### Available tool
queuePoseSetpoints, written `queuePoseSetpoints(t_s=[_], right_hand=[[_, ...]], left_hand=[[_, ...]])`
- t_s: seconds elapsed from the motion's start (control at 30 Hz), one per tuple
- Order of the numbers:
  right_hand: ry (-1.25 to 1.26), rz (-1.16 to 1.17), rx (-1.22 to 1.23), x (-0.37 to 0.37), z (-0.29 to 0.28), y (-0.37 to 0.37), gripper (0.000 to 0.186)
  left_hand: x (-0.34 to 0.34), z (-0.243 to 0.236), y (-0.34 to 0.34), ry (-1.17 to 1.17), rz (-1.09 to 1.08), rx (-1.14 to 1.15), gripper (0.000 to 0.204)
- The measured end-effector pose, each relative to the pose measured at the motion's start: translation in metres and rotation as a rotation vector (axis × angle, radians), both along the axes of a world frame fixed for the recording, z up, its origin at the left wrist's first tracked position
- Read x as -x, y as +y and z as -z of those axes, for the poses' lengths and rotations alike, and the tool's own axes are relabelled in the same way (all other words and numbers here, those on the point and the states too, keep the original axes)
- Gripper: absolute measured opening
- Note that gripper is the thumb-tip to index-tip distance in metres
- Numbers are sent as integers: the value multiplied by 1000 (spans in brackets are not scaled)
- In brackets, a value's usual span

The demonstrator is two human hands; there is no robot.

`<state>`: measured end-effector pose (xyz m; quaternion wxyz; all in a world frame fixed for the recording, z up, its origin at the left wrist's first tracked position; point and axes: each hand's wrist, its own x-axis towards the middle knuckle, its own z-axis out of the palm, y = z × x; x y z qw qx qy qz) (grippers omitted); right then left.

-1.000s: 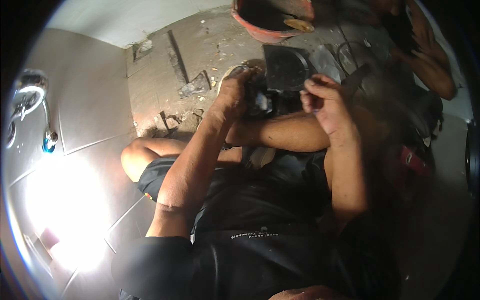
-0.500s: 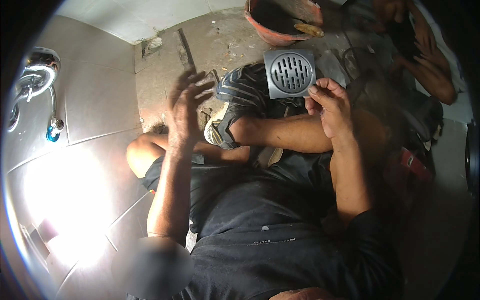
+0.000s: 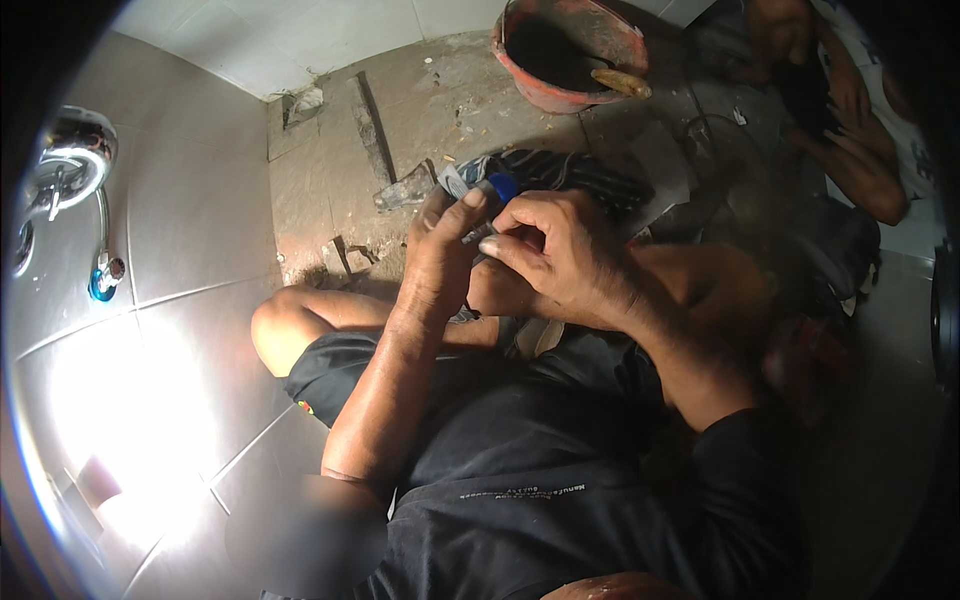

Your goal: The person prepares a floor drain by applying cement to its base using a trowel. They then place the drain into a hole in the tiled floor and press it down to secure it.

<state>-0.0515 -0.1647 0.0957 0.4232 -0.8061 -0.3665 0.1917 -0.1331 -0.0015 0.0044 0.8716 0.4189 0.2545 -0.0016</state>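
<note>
A metal floor drain, turned nearly edge-on, is held above my lap between both hands; its slotted face is mostly hidden. A round blue part shows at its far side. My left hand is closed around the drain's left side, thumb on top. From the right, my right hand curls in with thumb and fingertips pinched at the drain's near edge, and its palm and lower fingers are out of sight. Behind the hands lies dark striped cloth.
An orange bucket with dark contents and a yellowish handle stands at the far side. A flat bar lies on the floor, with rubble nearer. Another person sits at right; a chrome fixture is on the left wall.
The floor drain has come nearer and left, turning from face-on to nearly edge-on. My left hand, open and apart before, has moved right and taken hold of it beside my right hand.
</note>
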Motion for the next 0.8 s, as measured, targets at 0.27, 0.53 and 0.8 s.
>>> queuePoseSetpoints(t_s=[0.27,0.53,0.8], right_hand=[[-673,215,1037,-205,12,4,35],[-613,246,1242,-329,109,-19,28],[-927,-109,949,-280,34,-2,17]], left_hand=[[-13,4,12,-104,46,339,73],[-72,2,9,-196,47,252,77],[-130,13,21,-293,31,220,82]])
